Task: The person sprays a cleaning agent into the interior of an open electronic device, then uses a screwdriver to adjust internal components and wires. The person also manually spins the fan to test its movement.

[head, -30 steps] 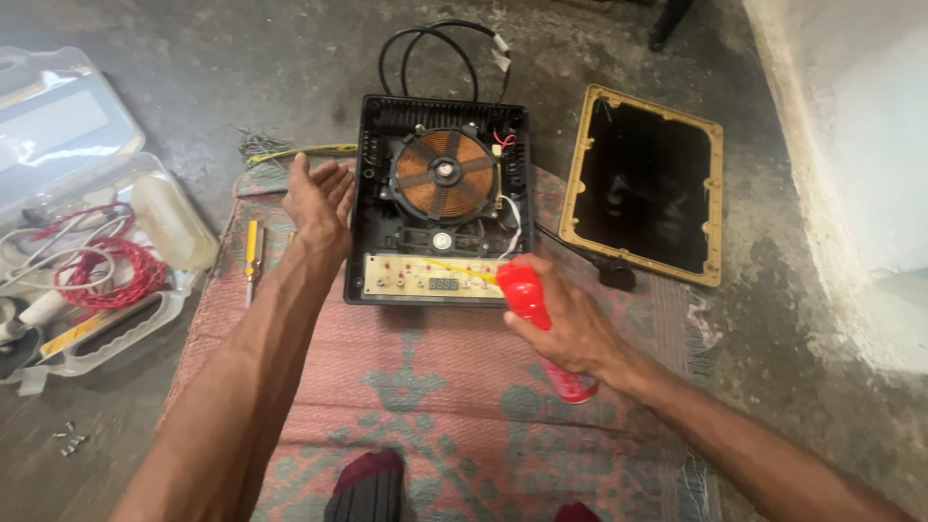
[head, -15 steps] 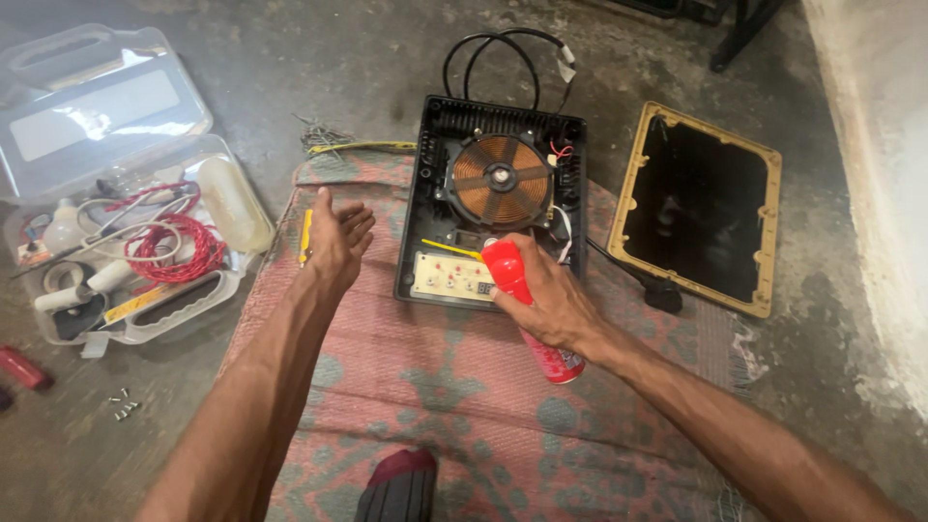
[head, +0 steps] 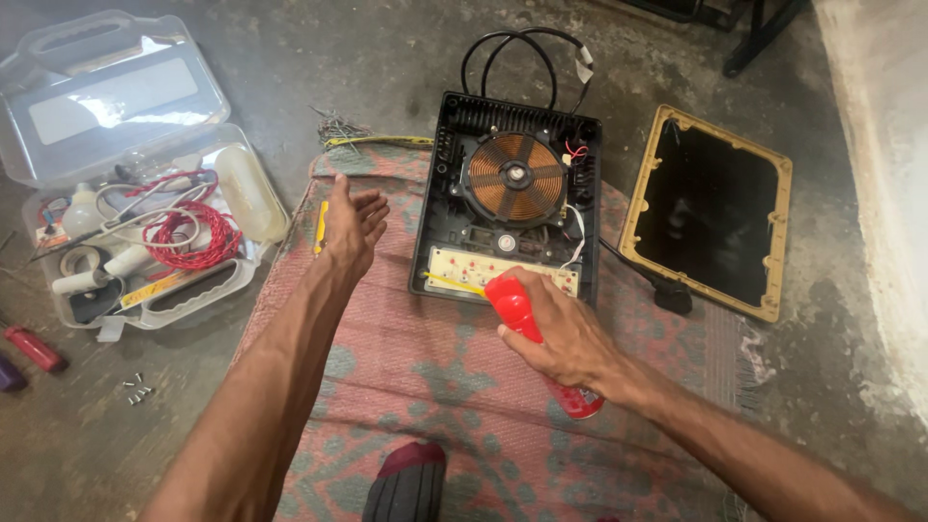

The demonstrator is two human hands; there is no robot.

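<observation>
My right hand (head: pixel 565 333) grips a red spray can (head: pixel 515 307) with a thin yellow straw that points at the pale control board (head: pixel 474 269) of an opened black induction cooker (head: pixel 510 201). A copper coil (head: pixel 514 177) lies bare in the cooker's middle. My left hand (head: pixel 351 224) hovers open above the patterned mat (head: pixel 454 387), left of the cooker, holding nothing. A yellow-handled screwdriver (head: pixel 320 228) lies just left of that hand.
The cooker's glass top (head: pixel 709 213) with its gold frame lies on the floor to the right. An open clear toolbox (head: pixel 145 208) with red wire and bottles sits at left. Loose screws (head: pixel 137 389) and a red tool (head: pixel 35 348) lie on the concrete. My foot (head: pixel 409 483) rests on the mat.
My view has shifted, so the toolbox shows more fully. My right hand has brought the spray can closer to the control board. My left hand stays open beside the cooker.
</observation>
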